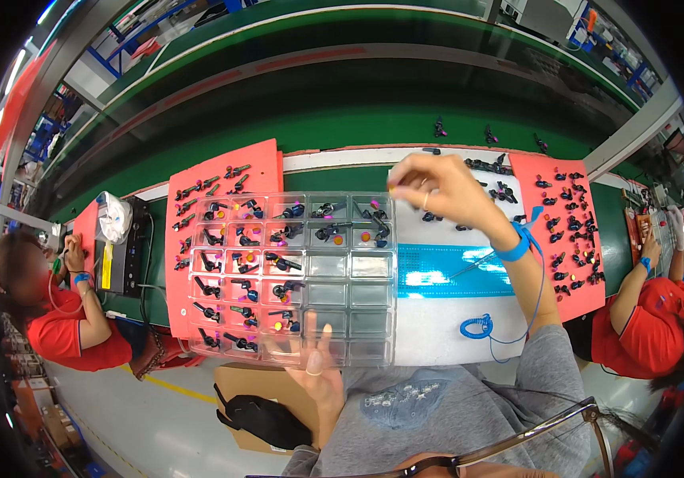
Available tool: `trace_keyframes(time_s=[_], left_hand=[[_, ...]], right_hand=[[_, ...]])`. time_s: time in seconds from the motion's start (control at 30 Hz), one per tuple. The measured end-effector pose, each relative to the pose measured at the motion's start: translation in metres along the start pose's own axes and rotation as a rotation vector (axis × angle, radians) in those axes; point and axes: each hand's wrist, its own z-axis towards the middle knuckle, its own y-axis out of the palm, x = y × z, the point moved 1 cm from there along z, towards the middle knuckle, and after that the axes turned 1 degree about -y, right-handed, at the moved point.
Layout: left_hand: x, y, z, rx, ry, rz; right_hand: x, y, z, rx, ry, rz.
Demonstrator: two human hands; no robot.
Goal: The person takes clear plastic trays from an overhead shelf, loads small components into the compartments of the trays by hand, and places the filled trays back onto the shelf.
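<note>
A clear plastic compartment tray [350,321] lies in front of me. Small black cable-like parts with pink and orange pieces sit in its left columns and its upper right compartments; bare plastic shows in the lower right ones. At the tray's near edge, my left hand [314,368] has its fingers stretched apart, partly seen against the clear plastic. Above the tray's far right corner, my right hand [445,190] is closed in a pinch; a bit of orange-yellow shows at the fingertips, too small to name. A blue strap [517,245] circles that wrist.
Pink foam sheets [181,279] with more black parts lie at left and right. A blue mat [453,271] and a coiled blue cord [477,326] are right of the tray. Co-workers in red shirts [79,327] sit on both sides. A black machine [128,259] stands left.
</note>
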Motion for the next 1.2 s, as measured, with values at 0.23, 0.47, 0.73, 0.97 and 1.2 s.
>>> trace_keyframes(time_s=[0.23,0.47,0.73,0.97,1.2], left_hand=[[-0.004,0.008,-0.004,-0.048,-0.032,0.004],[-0.005,0.002,-0.002,-0.049,-0.036,-0.009],[-0.006,0.002,0.001,-0.048,0.005,-0.019],[-0.003,0.005,0.0,-0.036,-0.042,-0.023],[-0.006,0.006,0.001,-0.021,-0.032,-0.04]], right_hand=[[-0.041,0.058,-0.01,-0.166,-0.384,-0.349],[-0.031,0.046,-0.007,-0.039,-0.393,-0.368],[0.09,-0.016,0.004,0.102,0.269,-0.934],[0.087,-0.008,0.005,0.082,0.217,-0.856],[-0.019,0.012,0.001,0.068,-0.138,-0.283]])
